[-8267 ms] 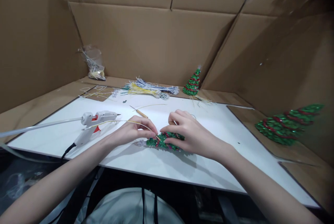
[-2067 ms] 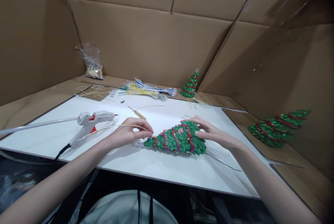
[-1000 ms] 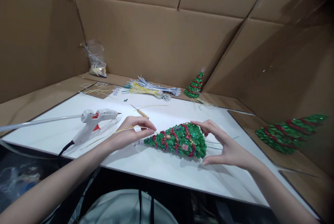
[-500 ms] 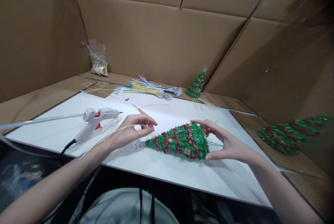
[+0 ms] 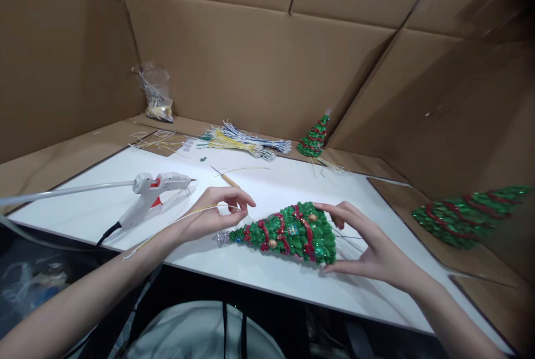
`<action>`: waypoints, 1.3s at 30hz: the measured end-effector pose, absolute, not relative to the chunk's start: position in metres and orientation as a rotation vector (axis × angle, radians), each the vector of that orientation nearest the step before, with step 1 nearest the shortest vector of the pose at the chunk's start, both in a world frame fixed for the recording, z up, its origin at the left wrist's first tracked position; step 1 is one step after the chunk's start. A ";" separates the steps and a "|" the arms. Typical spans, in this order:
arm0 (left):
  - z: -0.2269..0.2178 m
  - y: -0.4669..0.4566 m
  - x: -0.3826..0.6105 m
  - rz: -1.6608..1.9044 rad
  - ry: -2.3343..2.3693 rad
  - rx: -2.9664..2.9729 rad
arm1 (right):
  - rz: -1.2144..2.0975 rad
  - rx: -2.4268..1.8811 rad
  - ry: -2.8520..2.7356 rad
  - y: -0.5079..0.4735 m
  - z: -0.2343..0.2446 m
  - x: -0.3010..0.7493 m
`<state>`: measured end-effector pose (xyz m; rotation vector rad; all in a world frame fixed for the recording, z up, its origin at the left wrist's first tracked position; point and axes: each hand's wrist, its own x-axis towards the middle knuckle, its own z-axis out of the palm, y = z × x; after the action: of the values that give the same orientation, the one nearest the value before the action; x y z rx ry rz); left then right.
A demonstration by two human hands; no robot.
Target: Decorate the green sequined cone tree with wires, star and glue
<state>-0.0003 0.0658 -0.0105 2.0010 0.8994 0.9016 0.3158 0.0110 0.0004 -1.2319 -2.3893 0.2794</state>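
A small decorated Christmas tree (image 5: pixel 288 231) lies on its side over the white board, its star (image 5: pixel 222 238) pointing left and its wide base to the right. My right hand (image 5: pixel 355 236) grips the base, thumb below and fingers above. Thin wires (image 5: pixel 349 239) trail from the base behind that hand. Just above the treetop, my left hand (image 5: pixel 221 211) pinches a thin yellow-and-white wire (image 5: pixel 179 218) between thumb and fingers. The wire's free length runs back along my left forearm. Its pinched tip is too small to make out.
A white glue gun (image 5: pixel 152 192) stands at the left. An awl (image 5: pixel 228 179) lies behind my left hand. Bundles of wires (image 5: pixel 246 141), a plastic bag (image 5: pixel 156 94) and a second tree (image 5: pixel 314 137) are at the back. A third tree (image 5: pixel 468 215) lies right. Cardboard walls (image 5: pixel 259 63) surround the board.
My right hand has rolled the tree slightly about its length, so different ornaments face up, and its base sits a little lower. My left hand, still pinching the wire, has shifted slightly right.
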 end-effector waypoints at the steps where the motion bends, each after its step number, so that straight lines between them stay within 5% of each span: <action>1: -0.011 0.066 0.000 0.900 0.901 2.009 | 0.270 -1.229 -2.386 0.011 -0.001 0.315; 29: -0.013 0.065 -0.005 1.026 0.810 2.217 | 0.518 -1.345 -2.435 0.038 0.007 0.310; 39: -0.015 0.066 -0.004 1.051 0.823 2.189 | 0.364 -1.223 -2.496 0.029 0.015 0.307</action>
<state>-0.0045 0.0657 -0.0146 2.1888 0.8230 1.0514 0.3073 0.0294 0.0145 -1.2235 -2.4964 0.3645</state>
